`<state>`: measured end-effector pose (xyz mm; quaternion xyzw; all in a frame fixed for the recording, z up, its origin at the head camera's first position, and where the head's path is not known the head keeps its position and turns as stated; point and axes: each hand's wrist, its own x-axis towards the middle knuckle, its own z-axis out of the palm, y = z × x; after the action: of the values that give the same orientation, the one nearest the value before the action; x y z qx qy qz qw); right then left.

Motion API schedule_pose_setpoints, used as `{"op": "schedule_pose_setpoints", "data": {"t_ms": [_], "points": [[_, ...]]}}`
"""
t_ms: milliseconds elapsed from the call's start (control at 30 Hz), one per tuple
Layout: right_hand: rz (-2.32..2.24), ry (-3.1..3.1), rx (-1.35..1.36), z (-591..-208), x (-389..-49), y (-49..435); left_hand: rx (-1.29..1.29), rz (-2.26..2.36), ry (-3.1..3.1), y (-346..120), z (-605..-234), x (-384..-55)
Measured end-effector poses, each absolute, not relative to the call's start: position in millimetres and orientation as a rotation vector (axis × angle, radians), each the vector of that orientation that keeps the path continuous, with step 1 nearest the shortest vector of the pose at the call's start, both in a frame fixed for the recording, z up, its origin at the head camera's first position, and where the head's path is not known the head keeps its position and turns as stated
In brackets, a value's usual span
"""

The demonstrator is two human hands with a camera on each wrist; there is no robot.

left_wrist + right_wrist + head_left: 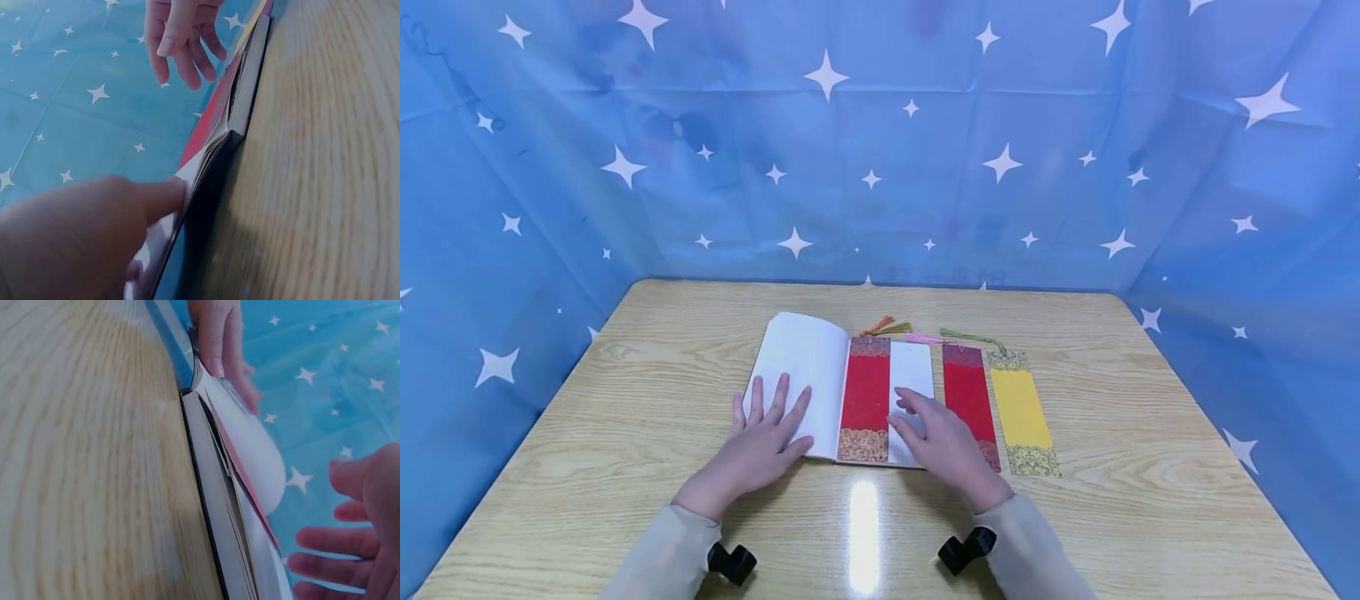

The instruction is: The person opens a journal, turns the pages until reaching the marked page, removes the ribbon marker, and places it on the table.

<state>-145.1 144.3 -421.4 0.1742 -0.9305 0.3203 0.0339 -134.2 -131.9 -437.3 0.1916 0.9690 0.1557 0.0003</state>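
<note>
An opened book with blank white pages (808,358) lies on the table. My left hand (763,442) rests on its left page, fingers spread. On the right page, along the fold, lies a red bookmark (867,383) with a patterned gold band at its foot. My right hand (943,433) is over the right page, fingers loosely bent and holding nothing; the right wrist view shows this hand (350,537) apart from the page. Beside the book lie a second red bookmark (968,392), partly behind the right hand, and a yellow bookmark (1021,408).
Orange, olive, pink and green tassels (970,337) spread beyond the top edge of the book and bookmarks. The wooden table (1150,433) reaches back to a blue curtain (880,133) with white stars. A black wrist camera (732,564) sits at the left cuff.
</note>
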Motion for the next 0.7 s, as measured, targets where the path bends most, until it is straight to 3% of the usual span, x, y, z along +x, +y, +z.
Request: {"op": "schedule_pose_setpoints", "data": {"t_ms": [700], "points": [[1.275, -2.896, 0.086, -411, -185, 133, 0.506, 0.501, 2.956, -136, -448, -132]]}}
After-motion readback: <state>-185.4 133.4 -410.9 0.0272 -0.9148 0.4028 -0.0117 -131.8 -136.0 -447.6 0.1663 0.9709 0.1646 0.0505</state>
